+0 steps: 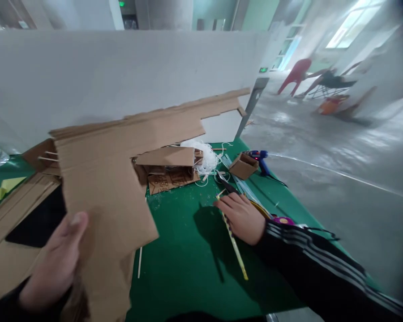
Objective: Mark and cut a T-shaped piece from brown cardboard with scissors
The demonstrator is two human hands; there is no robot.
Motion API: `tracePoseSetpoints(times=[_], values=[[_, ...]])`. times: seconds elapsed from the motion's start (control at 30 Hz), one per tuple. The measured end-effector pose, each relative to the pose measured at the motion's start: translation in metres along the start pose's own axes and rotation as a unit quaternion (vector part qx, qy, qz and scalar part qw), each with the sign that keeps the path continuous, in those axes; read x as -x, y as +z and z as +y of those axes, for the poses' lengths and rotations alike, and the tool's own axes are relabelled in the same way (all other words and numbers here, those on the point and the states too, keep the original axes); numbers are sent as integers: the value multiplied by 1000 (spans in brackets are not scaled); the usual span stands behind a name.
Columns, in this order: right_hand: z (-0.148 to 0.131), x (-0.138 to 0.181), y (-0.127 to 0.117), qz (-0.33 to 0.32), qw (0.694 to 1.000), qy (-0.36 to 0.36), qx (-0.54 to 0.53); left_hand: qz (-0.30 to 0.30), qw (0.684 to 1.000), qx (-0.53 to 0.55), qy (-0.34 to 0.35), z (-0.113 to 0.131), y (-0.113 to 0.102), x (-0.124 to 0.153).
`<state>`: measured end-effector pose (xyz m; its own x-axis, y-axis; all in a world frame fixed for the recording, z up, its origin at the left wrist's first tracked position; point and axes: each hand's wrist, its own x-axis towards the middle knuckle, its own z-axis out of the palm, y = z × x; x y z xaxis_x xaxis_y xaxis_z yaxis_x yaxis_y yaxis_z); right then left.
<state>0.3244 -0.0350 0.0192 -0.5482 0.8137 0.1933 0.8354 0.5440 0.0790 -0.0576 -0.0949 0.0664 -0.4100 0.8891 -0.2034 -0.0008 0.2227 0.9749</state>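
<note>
A large, ragged-cut cardboard sheet [104, 188] is raised in my left hand [58, 259], gripped at its left edge with the thumb on its near face. My right hand [243, 217] is closed over a thin yellow patterned stick [235, 248], perhaps a pencil, held just above the green table. Just past those fingers lies a dark-handled tool [226, 183] with a metal tip, partly covered by the hand. Behind the sheet stands a small cardboard structure [169, 157], its left part hidden.
White shredded strands [206, 158] are heaped beside a small cardboard box [244, 166]. A blue glue gun [262, 156] and clear glue sticks [246, 190] lie at the right. At left are a black flat piece [40, 223] and yellow paper [6, 188]. A white partition [121, 71] borders the green table [174, 268].
</note>
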Motion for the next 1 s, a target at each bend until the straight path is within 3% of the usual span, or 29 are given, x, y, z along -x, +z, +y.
tracePoseSetpoints(times=[0.07,0.17,0.37,0.57,0.8,1.0], values=[[-1,-3,8,-12,1000,-5,-1,-28,999,35,1,0,24,-6],[1,-2,16,-21,1000,-1,-2,-98,992,54,61,-3,57,-18],[15,20,11,4,995,91,28,-144,981,64,111,-13,87,-33],[11,43,13,-17,986,140,88,-173,976,70,114,-27,99,-41],[29,44,20,6,980,188,-59,-183,975,56,109,-35,95,-46],[38,39,14,35,971,233,-43,-190,974,48,112,-37,93,-44]])
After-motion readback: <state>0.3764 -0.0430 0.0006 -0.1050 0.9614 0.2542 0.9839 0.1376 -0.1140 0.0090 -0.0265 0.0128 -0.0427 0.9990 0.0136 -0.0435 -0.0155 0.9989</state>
